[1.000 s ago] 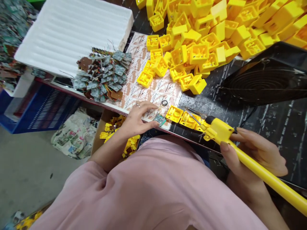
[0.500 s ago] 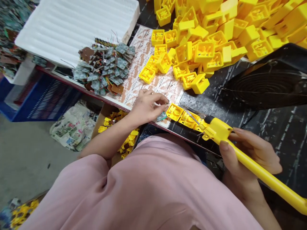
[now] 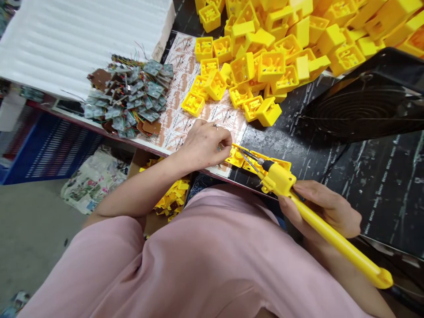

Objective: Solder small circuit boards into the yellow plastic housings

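My right hand is wrapped around the handle of a yellow soldering iron, whose metal tip and thin side tube point left. The tip reaches over the leftmost yellow plastic housing in a short row along the table's front edge. At that housing's left side my left hand is closed in a pinch, its fingertips curled down. What the pinch holds is hidden behind the fingers. More yellow housings of the row lie under and behind the iron's front end.
A heap of yellow cases covers the back of the table. Wired circuit boards are piled at left beside a white foam sheet. A black fan stands at right. Below are a box of yellow parts and a blue crate.
The soldering iron has moved left in my right hand, bringing its tip over the leftmost housing. My left fingers have curled in closer to it, and the green board beside them is now mostly hidden.
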The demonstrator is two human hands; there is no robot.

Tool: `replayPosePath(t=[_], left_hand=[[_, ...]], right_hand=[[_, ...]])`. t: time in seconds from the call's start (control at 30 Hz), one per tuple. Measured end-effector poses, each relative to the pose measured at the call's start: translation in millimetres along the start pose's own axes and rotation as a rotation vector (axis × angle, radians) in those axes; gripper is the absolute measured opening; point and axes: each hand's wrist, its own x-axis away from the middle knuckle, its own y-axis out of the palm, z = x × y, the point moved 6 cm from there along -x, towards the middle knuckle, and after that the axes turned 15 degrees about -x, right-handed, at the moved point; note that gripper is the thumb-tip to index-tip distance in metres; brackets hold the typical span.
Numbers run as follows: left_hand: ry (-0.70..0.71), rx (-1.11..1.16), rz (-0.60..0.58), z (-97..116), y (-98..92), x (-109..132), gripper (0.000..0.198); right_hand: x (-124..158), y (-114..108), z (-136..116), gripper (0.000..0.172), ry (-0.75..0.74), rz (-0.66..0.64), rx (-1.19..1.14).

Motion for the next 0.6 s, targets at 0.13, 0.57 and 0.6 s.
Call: replayPosePath(t=[0.13, 0.57, 0.6], left_hand=[[0.021, -0.035, 0.014, 0, -1.8, -2, 0.02], [0.104, -0.079, 0.013, 4, -2.6, -6, 0.024], [0.103, -0.082, 0.006, 5, -3.2, -7, 0.024]], right_hand=[[-7, 7, -3, 0.034, -0.032, -0.046, 0.044], [-12, -8, -5, 0.019, -0.008, -0.034, 0.097], [-9, -11, -4, 0.022, 0.006, -0.017, 0.089]])
